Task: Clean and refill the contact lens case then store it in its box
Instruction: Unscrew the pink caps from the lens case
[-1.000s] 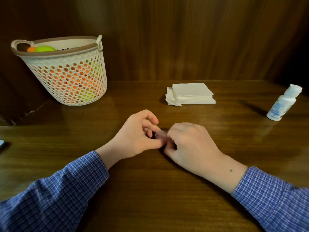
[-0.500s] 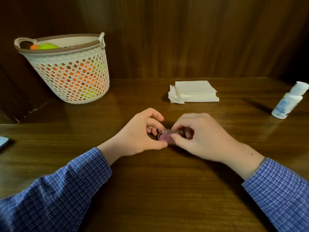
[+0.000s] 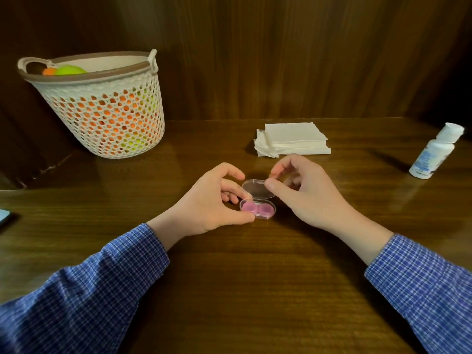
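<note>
Gripping the clear box [image 3: 258,210] with the pink lens case [image 3: 257,209] inside, left hand [image 3: 212,200] steadies; right hand [image 3: 301,186] pinches the lid [image 3: 256,189]; forcing it back could snap the hinge.

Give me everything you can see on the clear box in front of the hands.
The clear box is a small, rounded oblong of what looks like transparent plastic, resting on the wooden table. Its hinged lid stands open, tilted back. The pink lens case lies in the base. The left hand holds the base's left end between thumb and fingers; the right hand has its thumb at the lid's right edge.
</note>
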Motion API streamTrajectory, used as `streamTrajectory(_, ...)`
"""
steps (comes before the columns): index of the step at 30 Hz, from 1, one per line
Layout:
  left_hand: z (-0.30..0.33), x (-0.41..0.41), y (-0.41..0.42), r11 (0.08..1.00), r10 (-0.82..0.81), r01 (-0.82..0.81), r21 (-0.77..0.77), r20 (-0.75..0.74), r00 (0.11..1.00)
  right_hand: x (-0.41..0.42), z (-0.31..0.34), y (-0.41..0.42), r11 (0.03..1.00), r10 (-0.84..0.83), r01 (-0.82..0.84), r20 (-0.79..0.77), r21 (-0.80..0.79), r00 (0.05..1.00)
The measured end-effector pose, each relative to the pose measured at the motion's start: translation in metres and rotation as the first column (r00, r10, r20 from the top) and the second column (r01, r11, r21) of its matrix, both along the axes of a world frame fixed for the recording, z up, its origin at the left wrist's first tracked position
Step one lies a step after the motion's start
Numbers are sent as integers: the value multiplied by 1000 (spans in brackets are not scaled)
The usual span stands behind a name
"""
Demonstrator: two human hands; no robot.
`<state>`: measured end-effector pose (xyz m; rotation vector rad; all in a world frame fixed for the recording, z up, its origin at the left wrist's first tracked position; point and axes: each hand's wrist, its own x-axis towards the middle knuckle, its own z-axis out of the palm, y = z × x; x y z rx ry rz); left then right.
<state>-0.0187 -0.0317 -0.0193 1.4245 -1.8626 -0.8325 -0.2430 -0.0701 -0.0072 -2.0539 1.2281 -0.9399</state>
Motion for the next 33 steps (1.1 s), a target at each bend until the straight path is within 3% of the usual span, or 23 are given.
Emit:
streamTrajectory(4, -4, 3, -2, 995, 88, -89, -46, -13, 996, -9, 6, 4, 993, 57, -54, 19, -106, 998)
streamTrajectory(8, -7, 4, -4, 994, 91, -91, -57, 2, 996, -8, 3, 6, 978, 209, -209, -157, 19, 965)
streamTrajectory(23, -8, 0, -1, 994, 76, -75, -75, 9, 997, 0, -7, 3, 989, 148, -145, -269, 33, 952)
streamTrajectory(33, -8, 1, -1, 993, 84, -82, -90, 23, 996, -2, -7, 1, 983, 180, -173, -198, 55, 964)
